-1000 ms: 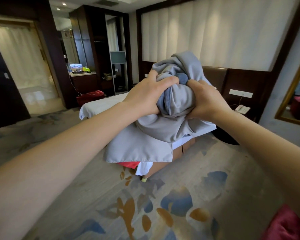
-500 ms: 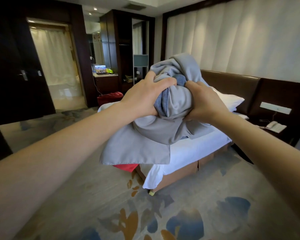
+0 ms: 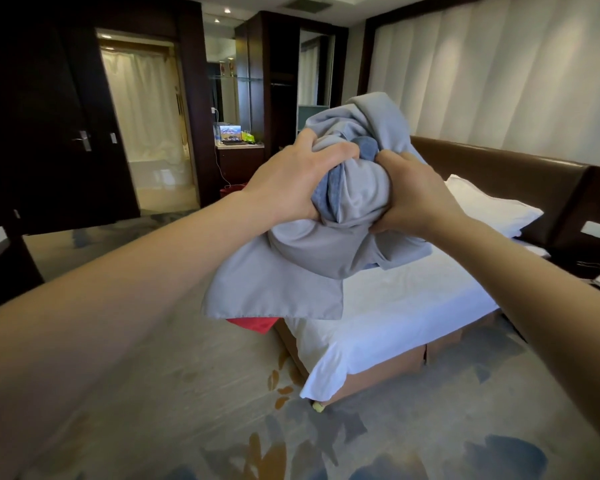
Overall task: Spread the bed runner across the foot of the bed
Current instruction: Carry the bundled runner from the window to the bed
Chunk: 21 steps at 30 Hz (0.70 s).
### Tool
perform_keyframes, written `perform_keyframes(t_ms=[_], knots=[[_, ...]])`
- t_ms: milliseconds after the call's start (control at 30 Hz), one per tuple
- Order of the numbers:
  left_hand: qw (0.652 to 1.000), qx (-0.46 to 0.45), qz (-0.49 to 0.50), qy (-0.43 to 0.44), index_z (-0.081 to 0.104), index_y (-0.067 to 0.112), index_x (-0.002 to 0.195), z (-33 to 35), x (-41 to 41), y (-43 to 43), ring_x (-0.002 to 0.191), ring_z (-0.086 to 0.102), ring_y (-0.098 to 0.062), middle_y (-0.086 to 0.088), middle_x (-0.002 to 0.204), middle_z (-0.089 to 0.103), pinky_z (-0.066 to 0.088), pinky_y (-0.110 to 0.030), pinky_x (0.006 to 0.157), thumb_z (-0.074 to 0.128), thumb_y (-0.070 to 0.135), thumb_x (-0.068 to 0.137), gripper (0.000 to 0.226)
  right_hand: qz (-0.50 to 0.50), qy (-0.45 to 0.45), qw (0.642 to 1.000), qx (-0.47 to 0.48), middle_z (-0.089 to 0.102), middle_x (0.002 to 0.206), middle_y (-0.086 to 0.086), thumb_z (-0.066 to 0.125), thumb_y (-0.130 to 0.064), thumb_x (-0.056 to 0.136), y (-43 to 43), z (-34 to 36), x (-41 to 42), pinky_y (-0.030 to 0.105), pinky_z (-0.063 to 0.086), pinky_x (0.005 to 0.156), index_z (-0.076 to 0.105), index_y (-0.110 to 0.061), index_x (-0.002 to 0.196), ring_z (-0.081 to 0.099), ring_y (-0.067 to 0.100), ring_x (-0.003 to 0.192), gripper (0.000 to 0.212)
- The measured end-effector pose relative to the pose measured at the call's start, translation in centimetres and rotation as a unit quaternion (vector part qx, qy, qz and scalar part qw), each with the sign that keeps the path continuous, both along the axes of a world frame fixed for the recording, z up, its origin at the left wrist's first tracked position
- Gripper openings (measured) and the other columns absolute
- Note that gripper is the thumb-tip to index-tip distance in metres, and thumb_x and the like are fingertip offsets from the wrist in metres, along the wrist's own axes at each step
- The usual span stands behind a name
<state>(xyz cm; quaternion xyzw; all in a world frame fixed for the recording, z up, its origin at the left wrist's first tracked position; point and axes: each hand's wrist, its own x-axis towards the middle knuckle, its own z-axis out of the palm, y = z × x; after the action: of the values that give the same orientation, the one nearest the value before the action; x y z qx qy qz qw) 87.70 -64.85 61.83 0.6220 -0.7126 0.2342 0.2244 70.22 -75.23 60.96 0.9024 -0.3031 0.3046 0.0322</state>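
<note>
A grey-blue bed runner (image 3: 329, 247) is bunched into a crumpled bundle held up in front of me at arm's length. My left hand (image 3: 291, 181) grips its left side and my right hand (image 3: 413, 199) grips its right side, fingers dug into the cloth. One flat corner hangs down below the hands. Behind and below the bundle stands the bed (image 3: 406, 306) with a white sheet, its near corner pointing toward me. The bundle hides part of the mattress.
A white pillow (image 3: 492, 206) lies by the brown headboard (image 3: 520, 174). Something red (image 3: 253, 323) shows on the floor by the bed's left side. Patterned carpet (image 3: 222, 410) fills the foreground. A desk with a laptop (image 3: 231, 135) and dark doors stand far left.
The view has swung left and come nearer the bed, so more of the mattress, pillow and headboard shows. Both hands keep the same grip on the bundled runner.
</note>
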Motion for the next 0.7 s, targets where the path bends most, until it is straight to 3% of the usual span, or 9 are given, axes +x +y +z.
perform_keyframes(t_ms=[200,700], knots=[[1.0,0.01,-0.006,-0.001,0.042,0.032,0.132,-0.3,6.0,-4.4,0.081,0.054,-0.034,-0.013,0.107,0.037,0.051,-0.043,0.072,0.077,0.029,0.064,0.076,-0.002,0.001,1.0,-0.006,0.054,0.101,0.013,0.089,-0.02,0.041,-4.3,-0.4,5.9,0.031,0.036,0.065,0.051,-0.017,0.112,0.054,0.035,0.087,0.081],[1.0,0.006,-0.011,-0.015,0.042,0.033,0.131,0.2,17.7,-14.6,0.081,0.053,-0.034,-0.007,0.102,0.033,0.05,-0.04,0.07,0.078,0.03,0.063,0.077,0.002,-0.011,1.0,0.0,0.053,0.099,0.012,0.089,-0.019,0.042,-14.4,-0.3,17.5,0.032,0.035,0.065,0.051,-0.014,0.107,0.052,0.034,0.087,0.076]])
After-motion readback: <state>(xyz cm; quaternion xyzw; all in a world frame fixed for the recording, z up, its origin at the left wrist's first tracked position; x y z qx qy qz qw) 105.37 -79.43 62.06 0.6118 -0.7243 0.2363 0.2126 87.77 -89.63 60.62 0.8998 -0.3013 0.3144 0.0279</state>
